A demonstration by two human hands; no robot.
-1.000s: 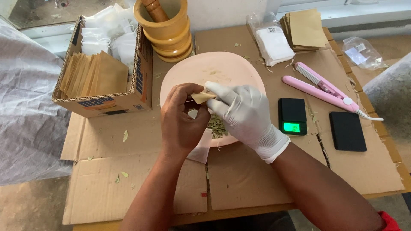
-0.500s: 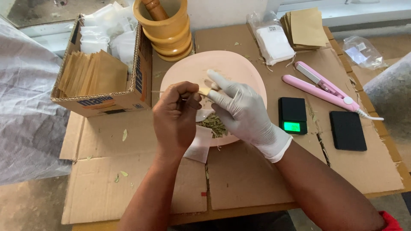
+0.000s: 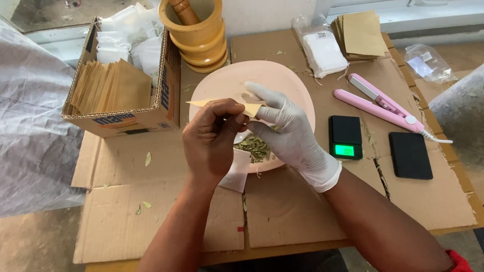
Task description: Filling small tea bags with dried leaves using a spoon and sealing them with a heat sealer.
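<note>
- Right now I see both hands raised over the pink plate (image 3: 282, 80), sharing one small tan paper pouch (image 3: 252, 108).
- My left hand (image 3: 212, 138), bare, is clenched around the pouch's left part; one pale corner pokes out past the knuckles.
- My right hand (image 3: 290, 133), in a white glove, pinches the pouch's right end between thumb and fingers, the forefinger stretched out above it.
- Under the hands, a small heap of dried green leaves (image 3: 254, 147) lies on the plate's near side, and a white sachet (image 3: 237, 171) hangs over the plate's near rim onto the cardboard.
- To my left stands a cardboard box (image 3: 166, 95) packed with tan pouches and white bags.
- Behind the plate sits a wooden mortar with pestle (image 3: 194, 32).
- To my right: a pink hair straightener (image 3: 380, 103), a small black scale (image 3: 345, 136) with a lit green display, and a black lid (image 3: 409, 155) just beside it.
</note>
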